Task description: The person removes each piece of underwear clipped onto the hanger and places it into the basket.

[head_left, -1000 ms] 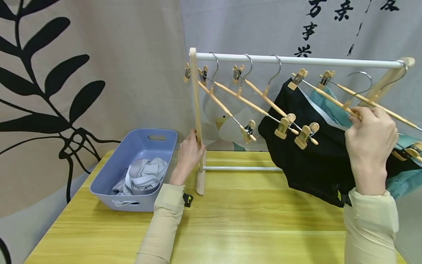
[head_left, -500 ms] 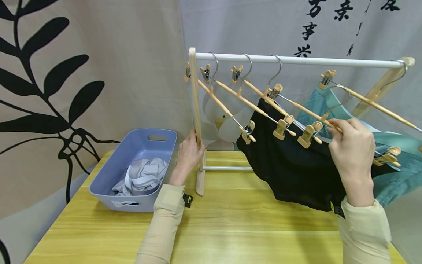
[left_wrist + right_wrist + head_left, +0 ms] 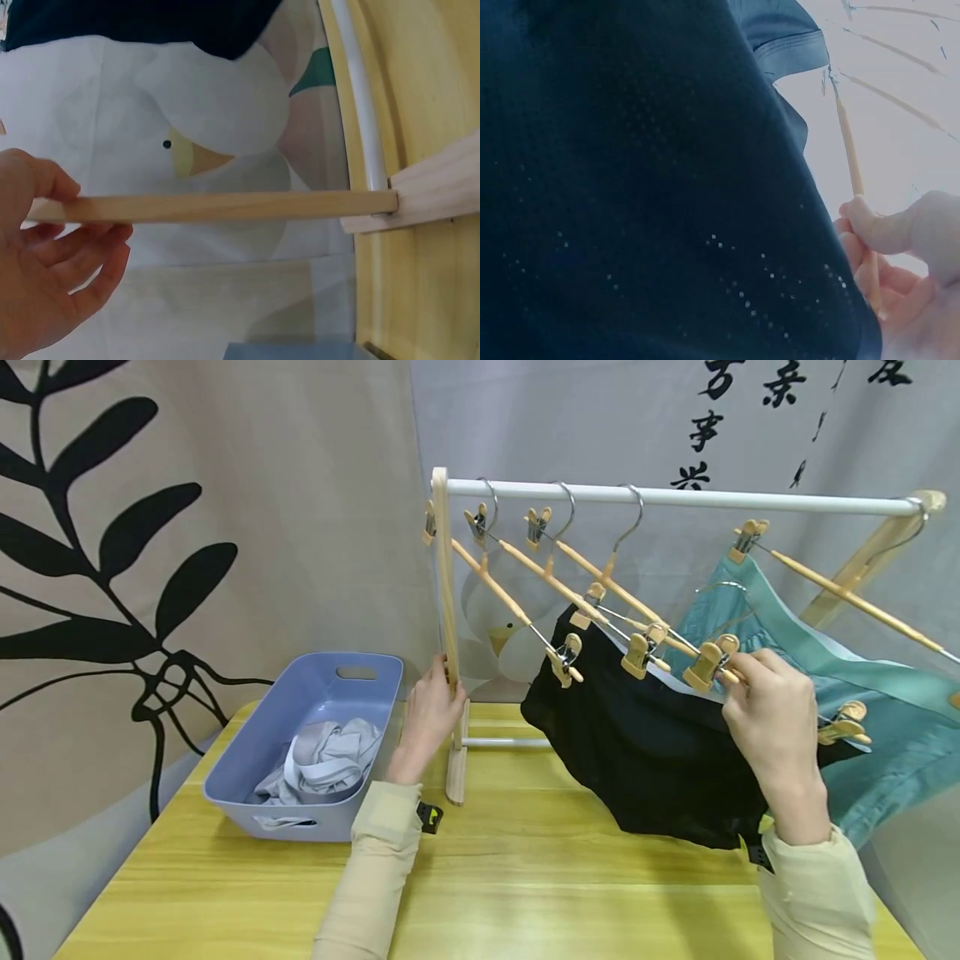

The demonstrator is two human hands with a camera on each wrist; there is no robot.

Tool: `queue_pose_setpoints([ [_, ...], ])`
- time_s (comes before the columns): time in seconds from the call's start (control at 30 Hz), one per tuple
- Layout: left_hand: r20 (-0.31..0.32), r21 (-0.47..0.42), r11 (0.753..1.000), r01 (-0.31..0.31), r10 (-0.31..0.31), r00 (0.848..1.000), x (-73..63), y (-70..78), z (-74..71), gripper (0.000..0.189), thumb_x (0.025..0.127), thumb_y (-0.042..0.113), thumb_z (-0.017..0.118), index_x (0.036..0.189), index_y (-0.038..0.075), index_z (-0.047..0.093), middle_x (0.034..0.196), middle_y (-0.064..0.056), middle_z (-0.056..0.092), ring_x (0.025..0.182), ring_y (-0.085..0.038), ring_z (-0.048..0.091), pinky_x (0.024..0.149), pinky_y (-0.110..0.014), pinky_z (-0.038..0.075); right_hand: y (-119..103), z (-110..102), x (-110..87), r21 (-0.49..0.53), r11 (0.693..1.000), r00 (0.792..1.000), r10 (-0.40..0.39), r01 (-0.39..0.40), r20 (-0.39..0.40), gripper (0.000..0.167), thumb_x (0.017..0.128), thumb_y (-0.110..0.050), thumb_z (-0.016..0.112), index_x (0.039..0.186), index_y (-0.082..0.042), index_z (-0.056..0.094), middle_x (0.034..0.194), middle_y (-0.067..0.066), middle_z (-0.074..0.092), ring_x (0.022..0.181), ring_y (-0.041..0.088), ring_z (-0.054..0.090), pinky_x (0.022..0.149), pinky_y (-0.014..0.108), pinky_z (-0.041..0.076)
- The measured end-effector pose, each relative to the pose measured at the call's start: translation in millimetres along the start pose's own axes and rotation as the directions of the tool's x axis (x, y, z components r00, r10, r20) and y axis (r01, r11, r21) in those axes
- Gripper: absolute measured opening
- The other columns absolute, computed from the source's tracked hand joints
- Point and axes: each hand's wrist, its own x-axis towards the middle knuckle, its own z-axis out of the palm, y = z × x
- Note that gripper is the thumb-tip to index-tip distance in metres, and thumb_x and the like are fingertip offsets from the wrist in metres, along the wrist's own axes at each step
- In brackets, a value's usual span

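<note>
My left hand (image 3: pixel 429 718) holds the wooden left upright (image 3: pixel 444 593) of a small clothes rack; the left wrist view shows thumb and fingers around this post (image 3: pixel 225 208). My right hand (image 3: pixel 776 718) grips the wooden bar of a clip hanger (image 3: pixel 849 142), its hook off the rail. From its two clips a black garment (image 3: pixel 637 752) hangs by the waist, tilted, low over the table. In the right wrist view the dark cloth (image 3: pixel 645 187) fills much of the picture. Right behind it is a teal garment (image 3: pixel 885 735), clipped to a hanger (image 3: pixel 847 593) at the rack's right end.
Three bare clip hangers (image 3: pixel 491 585) hang on the left half of the white rail (image 3: pixel 675 497), overlapping the black garment in the head view. Left of the rack, a blue basket (image 3: pixel 247 768) holds crumpled light grey cloth (image 3: pixel 333 760). All stands on a wooden table (image 3: pixel 525 877).
My right hand has moved left and lower with the hanger and black garment, baring more of the teal one. The left hand has stayed on the upright.
</note>
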Motion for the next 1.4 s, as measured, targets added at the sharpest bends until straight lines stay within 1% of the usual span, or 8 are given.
queue_pose_setpoints([
  [0.2,-0.225,-0.051,0.996,-0.079,0.065,0.972,-8.2,17.1,2.0,0.055,0.086,0.000,0.058,0.136,-0.008,0.037,0.128,-0.029,0.053,0.111,-0.042,0.059,0.090,-0.046,0.053,-2.5,7.5,-6.5,0.023,0.999,0.998,-0.030,0.029,0.050,0.011,0.077,0.015,0.060,0.069,0.007,0.062,0.068,0.021,0.058,0.053,0.030,0.047,0.049,0.036,0.035],
  [0.4,-0.539,-0.003,0.952,-0.306,0.256,0.802,-11.1,40.2,-2.0,0.043,0.082,-0.008,0.054,0.124,-0.005,0.045,0.125,-0.023,0.050,0.111,-0.036,0.052,0.092,-0.040,0.048,-7.6,13.5,-12.7,0.055,0.998,0.992,-0.044,0.038,0.121,0.008,0.078,0.005,0.070,0.086,0.006,0.070,0.071,0.020,0.063,0.052,0.024,0.045,0.048,0.029,0.028],
  [0.47,-0.551,0.002,0.937,-0.348,0.292,0.782,-11.6,46.5,-4.0,0.039,0.083,-0.008,0.053,0.121,-0.005,0.047,0.121,-0.022,0.052,0.106,-0.034,0.053,0.088,-0.039,0.049,-10.0,14.6,-14.8,0.055,0.998,0.988,-0.050,0.042,0.146,0.013,0.080,0.003,0.069,0.092,0.003,0.072,0.070,0.018,0.063,0.052,0.023,0.044,0.049,0.030,0.028],
  [0.53,-0.526,-0.039,0.929,-0.368,0.294,0.798,-11.7,51.3,-5.6,0.035,0.084,-0.007,0.054,0.119,-0.006,0.050,0.116,-0.021,0.056,0.103,-0.032,0.056,0.085,-0.037,0.051,-12.4,15.9,-17.1,0.058,0.997,0.983,-0.060,0.051,0.171,0.015,0.081,0.002,0.069,0.095,0.000,0.073,0.069,0.016,0.062,0.051,0.020,0.041,0.049,0.029,0.028],
  [0.73,-0.273,-0.317,0.909,-0.272,0.187,0.944,-12.6,57.5,-9.0,0.036,0.092,0.009,0.058,0.123,-0.006,0.049,0.117,-0.019,0.061,0.109,-0.031,0.059,0.084,-0.040,0.053,-17.9,21.5,-25.0,0.123,0.989,0.971,-0.112,0.087,0.213,0.018,0.079,0.006,0.069,0.095,-0.001,0.072,0.077,0.014,0.068,0.052,0.016,0.044,0.050,0.026,0.032],
  [0.83,-0.117,-0.416,0.889,-0.191,0.156,0.981,-12.9,59.4,-10.0,0.041,0.094,0.017,0.058,0.128,-0.004,0.047,0.120,-0.019,0.061,0.113,-0.032,0.059,0.086,-0.042,0.054,-21.0,23.8,-28.9,0.156,0.982,0.966,-0.141,0.109,0.217,0.020,0.078,0.008,0.069,0.095,-0.001,0.073,0.075,0.010,0.066,0.054,0.015,0.048,0.049,0.026,0.035],
  [1.13,0.119,-0.472,0.881,-0.025,0.091,0.989,-14.7,62.9,-17.5,0.035,0.099,0.024,0.049,0.123,0.000,0.055,0.113,-0.016,0.068,0.102,-0.027,0.066,0.087,-0.040,0.054,-31.1,26.5,-36.0,0.225,0.958,0.948,-0.226,0.176,0.222,0.024,0.074,0.011,0.071,0.093,-0.003,0.073,0.071,0.001,0.058,0.053,0.005,0.040,0.049,0.016,0.031],
  [1.4,0.214,-0.499,0.862,0.088,0.025,0.976,-23.8,64.2,-28.4,0.034,0.101,0.030,0.044,0.103,0.004,0.067,0.086,-0.015,0.074,0.082,-0.026,0.072,0.071,-0.029,0.053,-37.4,28.7,-37.3,0.274,0.930,0.933,-0.302,0.243,0.197,0.027,0.071,0.012,0.073,0.093,-0.003,0.073,0.072,0.001,0.057,0.055,0.002,0.037,0.051,0.010,0.027],
])
